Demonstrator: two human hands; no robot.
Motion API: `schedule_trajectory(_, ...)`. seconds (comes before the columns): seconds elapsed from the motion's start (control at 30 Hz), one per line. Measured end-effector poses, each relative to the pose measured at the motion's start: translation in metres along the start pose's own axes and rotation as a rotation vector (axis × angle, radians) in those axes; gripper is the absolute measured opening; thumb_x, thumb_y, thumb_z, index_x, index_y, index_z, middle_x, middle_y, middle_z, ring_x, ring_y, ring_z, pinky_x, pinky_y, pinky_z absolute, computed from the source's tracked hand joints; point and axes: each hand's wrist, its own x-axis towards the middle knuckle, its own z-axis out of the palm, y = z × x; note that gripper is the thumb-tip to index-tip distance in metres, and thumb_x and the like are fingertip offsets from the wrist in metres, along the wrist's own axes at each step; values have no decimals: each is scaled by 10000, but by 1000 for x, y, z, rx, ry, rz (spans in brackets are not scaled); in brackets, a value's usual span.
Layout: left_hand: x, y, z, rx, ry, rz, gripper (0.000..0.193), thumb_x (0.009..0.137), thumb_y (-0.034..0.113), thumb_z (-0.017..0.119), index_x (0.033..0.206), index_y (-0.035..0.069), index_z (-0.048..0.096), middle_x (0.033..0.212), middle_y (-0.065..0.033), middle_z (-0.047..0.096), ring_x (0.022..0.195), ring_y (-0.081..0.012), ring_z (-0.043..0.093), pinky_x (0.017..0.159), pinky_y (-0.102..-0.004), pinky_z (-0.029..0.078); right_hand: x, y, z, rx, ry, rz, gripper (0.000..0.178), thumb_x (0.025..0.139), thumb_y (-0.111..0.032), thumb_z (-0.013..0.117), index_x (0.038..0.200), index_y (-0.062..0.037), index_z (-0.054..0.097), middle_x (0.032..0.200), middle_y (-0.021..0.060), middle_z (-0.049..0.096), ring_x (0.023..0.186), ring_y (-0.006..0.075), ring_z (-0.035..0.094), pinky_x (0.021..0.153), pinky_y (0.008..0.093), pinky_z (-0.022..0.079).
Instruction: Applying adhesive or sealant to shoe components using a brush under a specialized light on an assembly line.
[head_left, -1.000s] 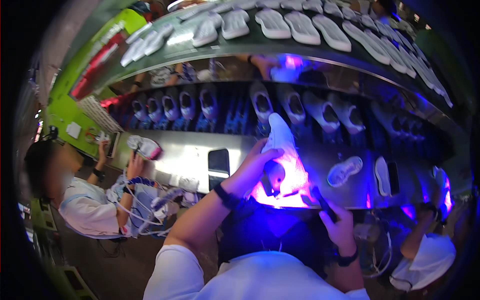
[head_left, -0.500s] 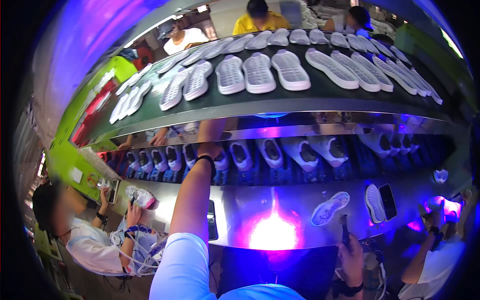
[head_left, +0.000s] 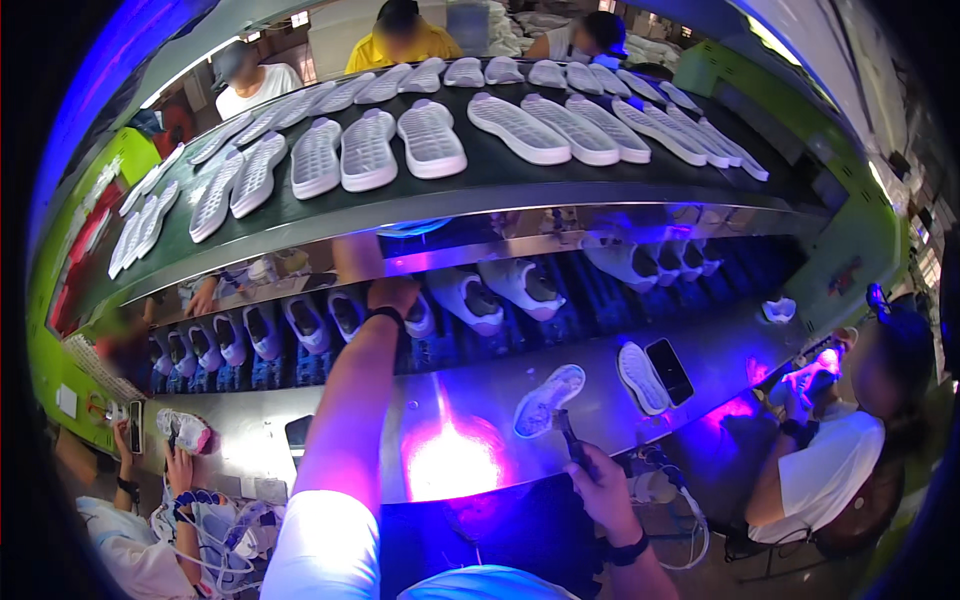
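Observation:
My left arm stretches forward to the lower conveyor, where my left hand [head_left: 393, 292] is at a white shoe [head_left: 421, 322] in the row. The fingers are too hidden to show whether they grip it. My right hand [head_left: 603, 487] is closed around the handle of a dark brush [head_left: 571, 436]. The brush head points forward, close to the near edge of a white shoe sole [head_left: 550, 397] on the metal worktable [head_left: 520, 450]. To the right of it lies a second white sole [head_left: 641, 378], beside a black phone [head_left: 669, 372].
White soles [head_left: 368, 150] line the upper green belt, with several white shoes [head_left: 525, 288] on the belt beneath. Bright pink-white light [head_left: 455, 462] falls on the worktable. Co-workers sit at left and right, each handling a shoe [head_left: 184, 430]; others sit beyond the upper belt.
The view has swung to the right. My left hand has moved right along the shoe row. The brush in my right hand has come forward and left, up to the sole.

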Motion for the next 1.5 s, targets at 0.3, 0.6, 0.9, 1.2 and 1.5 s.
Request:
schedule_trajectory(0.3,-202,58,-120,-35,-354,355,570,739,445,792,1096,5,726,845,-186,752,833,-379,749,809,-478,590,7,3,-15,142,9,36,425,1001,-15,566,1423,15,532,883,60,673,587,47,517,497,199,404)
schedule_trajectory(0.6,-370,87,-28,535,36,1023,391,778,263,697,1057,-9,658,823,-81,626,737,-235,627,670,-384,489,-4,-24,-16,33,34,-71,481,990,2,576,1466,5,509,895,45,672,631,47,510,542,203,411)
schedule_trajectory(0.9,-347,97,-144,-102,55,896,632,760,254,773,1292,-34,587,1075,-163,668,941,-336,681,823,-439,556,-33,-40,-25,-16,16,-165,440,964,19,642,1402,-9,610,945,7,695,724,34,554,633,194,448)
schedule_trajectory(1.2,-447,76,-130,-281,140,583,844,785,450,832,1376,-54,501,1369,-259,566,1288,-449,560,1096,-574,463,-16,-8,14,-297,-234,-313,402,937,-56,702,1336,-30,657,1226,167,732,1096,216,710,975,334,524)
schedule_trajectory(1.5,-487,63,-113,-353,4,619,622,822,191,718,1372,-49,554,1473,-238,535,1407,-416,490,1183,-587,336,-6,-4,28,-303,-299,-222,394,939,-71,713,1329,-34,667,1177,154,744,1059,194,707,960,334,521)
